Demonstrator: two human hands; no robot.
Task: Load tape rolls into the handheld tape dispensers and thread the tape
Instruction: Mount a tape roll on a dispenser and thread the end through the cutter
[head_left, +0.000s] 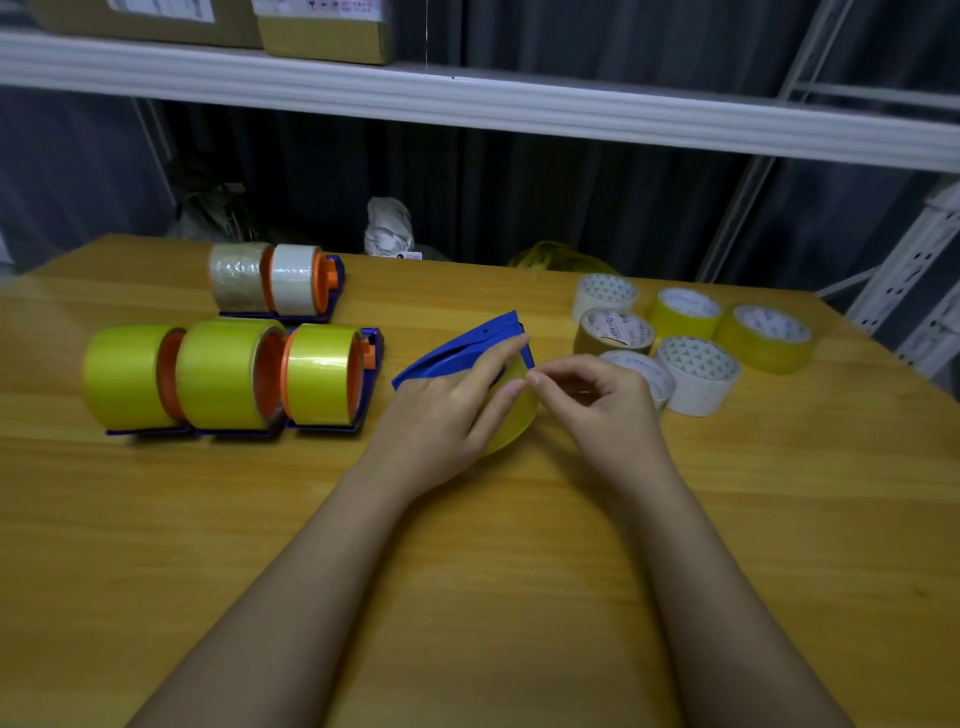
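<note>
Under left hand: dispenser (right hand pinching)

Both our bare forearms reach forward and converge at the middle. Our left hand lies palm down, fingers curled in a grip, index stretched ahead. Our right hand faces it, thumb and forefinger pinched together at the tips, just touching the left fingertips.
</note>
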